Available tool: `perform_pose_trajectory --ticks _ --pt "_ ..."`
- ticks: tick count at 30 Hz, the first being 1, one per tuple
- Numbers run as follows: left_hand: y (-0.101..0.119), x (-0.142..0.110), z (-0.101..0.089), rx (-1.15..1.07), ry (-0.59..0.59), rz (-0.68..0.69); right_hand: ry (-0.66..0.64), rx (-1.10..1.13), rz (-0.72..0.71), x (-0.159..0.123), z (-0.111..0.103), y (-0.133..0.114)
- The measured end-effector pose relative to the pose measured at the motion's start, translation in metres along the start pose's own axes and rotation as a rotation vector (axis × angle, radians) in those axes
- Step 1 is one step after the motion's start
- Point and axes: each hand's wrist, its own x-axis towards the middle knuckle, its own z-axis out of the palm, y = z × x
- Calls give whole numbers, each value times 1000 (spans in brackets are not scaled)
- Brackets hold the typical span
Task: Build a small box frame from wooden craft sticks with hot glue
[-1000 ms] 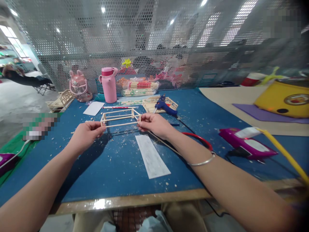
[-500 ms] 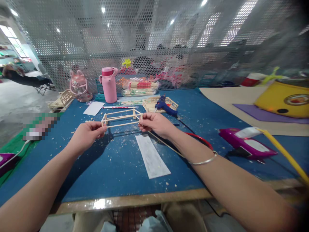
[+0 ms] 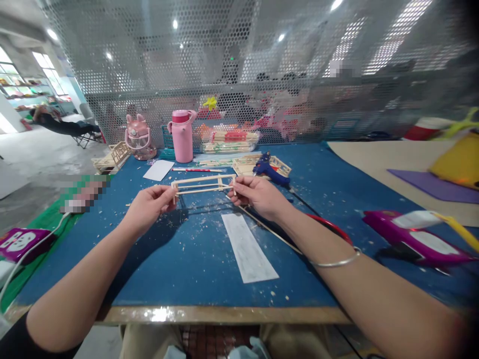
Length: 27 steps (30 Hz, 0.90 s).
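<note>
Both hands hold a small frame of thin wooden sticks [image 3: 200,191] just above the blue table. My left hand [image 3: 151,207] pinches its left end between thumb and fingers. At the right end, my right hand [image 3: 258,195] grips a corner the same way; its curled fingers partly hide that corner. Below the frame lies a strip of white paper [image 3: 250,249]. A long thin stick [image 3: 271,230] runs under my right forearm. Just beyond my right hand, a blue glue gun [image 3: 272,171] rests against a wooden stick model [image 3: 245,167].
At the back stand a pink bottle [image 3: 181,137] and a clear pink jug [image 3: 139,139], beside bagged sticks [image 3: 232,142]. A purple power strip [image 3: 419,237] lies at right, near a yellow container [image 3: 458,162]. A person reclines on a folding chair [image 3: 84,137] at far left.
The view has turned slightly left, so things sit further right. The stick frame has been tilted in my hands, its long bars now appearing closer together. Both hands keep their hold.
</note>
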Motion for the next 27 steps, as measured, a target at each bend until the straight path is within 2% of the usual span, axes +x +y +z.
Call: perform_pose_trajectory --ticks 9,14,16,18,21,24,25,26,27 --pt "3 -1 0 -10 55 40 -45 124 -69 -6 3 -7" --pt "1 0 -3 74 91 69 -65 33 -121 -7 8 -4" --pt "0 1 -5 166 99 84 -60 -145 -152 -8 7 -4" --pt "-3 4 -8 316 104 98 -1 -429 -208 -8 1 -7" --pt "-6 6 -13 558 73 73 250 -842 -263 -7 -23 -17" --pt "-8 7 -15 696 -5 53 558 -1123 -173 -2 -53 -28" --pt "-8 6 -16 720 -31 53 603 -1239 -95 1 -62 -30" --pt "-8 6 -15 732 -51 51 597 -1358 16 5 -69 -30" --pt "-8 5 -15 733 -65 46 585 -1393 69 9 -74 -29"
